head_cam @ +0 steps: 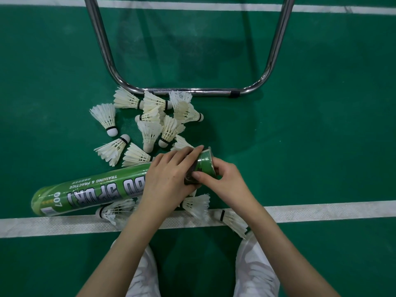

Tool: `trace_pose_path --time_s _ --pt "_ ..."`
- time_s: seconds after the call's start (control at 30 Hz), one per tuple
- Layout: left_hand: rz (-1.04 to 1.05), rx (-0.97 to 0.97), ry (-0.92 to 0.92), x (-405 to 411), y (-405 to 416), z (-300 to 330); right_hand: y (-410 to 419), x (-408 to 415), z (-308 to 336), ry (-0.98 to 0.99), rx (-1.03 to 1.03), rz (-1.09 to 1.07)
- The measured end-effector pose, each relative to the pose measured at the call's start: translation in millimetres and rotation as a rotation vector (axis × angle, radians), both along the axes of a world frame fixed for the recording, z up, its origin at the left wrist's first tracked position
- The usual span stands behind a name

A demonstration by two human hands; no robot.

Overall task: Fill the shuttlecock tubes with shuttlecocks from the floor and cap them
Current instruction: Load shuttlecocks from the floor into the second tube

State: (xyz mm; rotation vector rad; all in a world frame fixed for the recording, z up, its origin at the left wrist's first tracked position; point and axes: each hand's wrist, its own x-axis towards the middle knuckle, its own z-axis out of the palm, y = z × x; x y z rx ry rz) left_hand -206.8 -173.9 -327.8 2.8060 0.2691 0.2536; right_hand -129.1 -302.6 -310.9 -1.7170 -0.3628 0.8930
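Observation:
A long green shuttlecock tube (92,189) lies on its side on the green court floor, its closed end pointing left. My left hand (169,176) grips the tube near its right end. My right hand (222,179) pinches the green cap (205,163) at that end, thumb on the seam where cap meets tube. Several white feather shuttlecocks (150,127) lie scattered on the floor just beyond the tube. A few more shuttlecocks (197,204) lie under and beside my wrists on the white line.
A chrome tube frame (192,91) stands on the floor behind the shuttlecocks. A white court line (321,211) runs left to right under my forearms. My white shoes (255,273) show at the bottom edge.

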Motion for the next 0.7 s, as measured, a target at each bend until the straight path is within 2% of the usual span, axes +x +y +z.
trace_pose_path --time_s 0.17,0.7 --pt "0.023 0.007 0.025 3.1 4.4 3.6 -6.7 12.7 2.1 -0.091 0.025 -0.040" --pt "0.071 0.042 -0.024 10.1 15.8 42.7 -10.3 31.5 30.7 -0.153 0.111 -0.088"
